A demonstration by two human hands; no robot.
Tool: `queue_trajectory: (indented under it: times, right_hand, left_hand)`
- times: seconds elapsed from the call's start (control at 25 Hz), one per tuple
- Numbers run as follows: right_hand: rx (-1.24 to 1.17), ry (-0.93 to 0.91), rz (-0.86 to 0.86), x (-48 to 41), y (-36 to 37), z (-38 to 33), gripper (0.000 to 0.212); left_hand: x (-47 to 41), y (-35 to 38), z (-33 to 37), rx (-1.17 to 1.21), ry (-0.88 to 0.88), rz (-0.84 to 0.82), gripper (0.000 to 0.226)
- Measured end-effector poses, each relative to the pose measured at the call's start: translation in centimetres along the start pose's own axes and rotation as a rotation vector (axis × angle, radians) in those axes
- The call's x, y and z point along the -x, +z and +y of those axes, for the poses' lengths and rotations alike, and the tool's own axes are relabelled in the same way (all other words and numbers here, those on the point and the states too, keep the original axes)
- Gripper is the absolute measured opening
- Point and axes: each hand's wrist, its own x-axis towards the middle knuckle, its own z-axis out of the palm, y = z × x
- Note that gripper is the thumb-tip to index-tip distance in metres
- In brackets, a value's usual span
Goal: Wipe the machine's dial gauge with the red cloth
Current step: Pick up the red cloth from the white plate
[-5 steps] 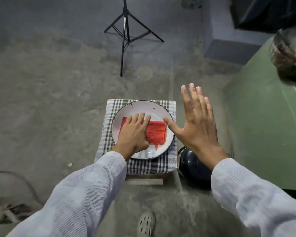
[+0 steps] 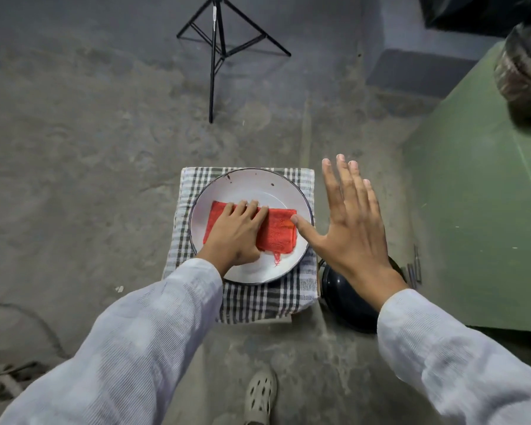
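Note:
The folded red cloth [image 2: 278, 233] lies in a white enamel plate [image 2: 249, 187] on a stool covered with checked fabric [image 2: 258, 302]. My left hand [image 2: 236, 237] lies on the cloth's left half, with its fingers curled over the far edge and its thumb hidden. My right hand [image 2: 354, 222] hovers flat to the right of the plate, fingers spread, holding nothing; its thumb tip is over the cloth's right edge. The green machine body [image 2: 478, 216] stands on the right. A blurred round part [image 2: 524, 69] at its top right is too unclear to identify.
A black rounded object [image 2: 347, 297] sits on the floor under my right wrist, beside the stool. A black tripod [image 2: 216, 53] stands farther out on the concrete floor. My sandalled foot [image 2: 259, 397] is below the stool. Cables and metal scrap [image 2: 0, 378] lie at the lower left.

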Motion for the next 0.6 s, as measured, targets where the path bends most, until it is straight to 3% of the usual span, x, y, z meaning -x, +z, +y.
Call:
queue_trajectory:
  times: [0.2,0.32,0.48,0.6]
  right_hand:
    - [-0.006,0.021,-0.029,0.3,1.7,0.7,0.101]
    - [-0.019,0.038,-0.022,0.4,2.1,0.5,0.099]
    - [-0.025,0.06,0.003,0.1,1.4,0.2,0.099]
    - [-0.043,0.063,-0.002,0.1,0.5,-0.3,0.1]
  left_hand:
    - [-1.9,0.5,-1.1,0.066,0.056,0.055,0.065]
    - [-2.6,0.0,-0.9,0.285,-0.067,-0.017,0.055]
    - [-1.6,-1.0,-0.7,1.251,-0.409,-0.043,0.037]
    - [0.1,-2.0,-1.0,1.908,-0.371,-0.179,0.029]
